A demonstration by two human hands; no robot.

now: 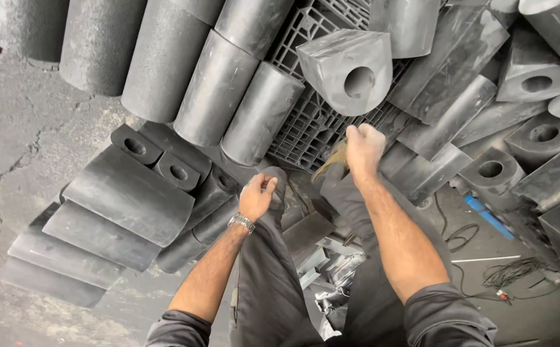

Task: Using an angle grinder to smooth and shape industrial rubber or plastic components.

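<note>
A yellowish tool (331, 160) is gripped tight in the right hand (363, 149) by the knee – the left hand (257, 196) is curled on dark trousers (273, 283). The leaning grey block (347, 71) could be knocked down.

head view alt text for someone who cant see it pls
Seen from above, a person's right hand grips a brownish tool, while the left hand rests on a trouser knee. Grey rubber blocks with round holes surround a dark plastic pallet.
</note>
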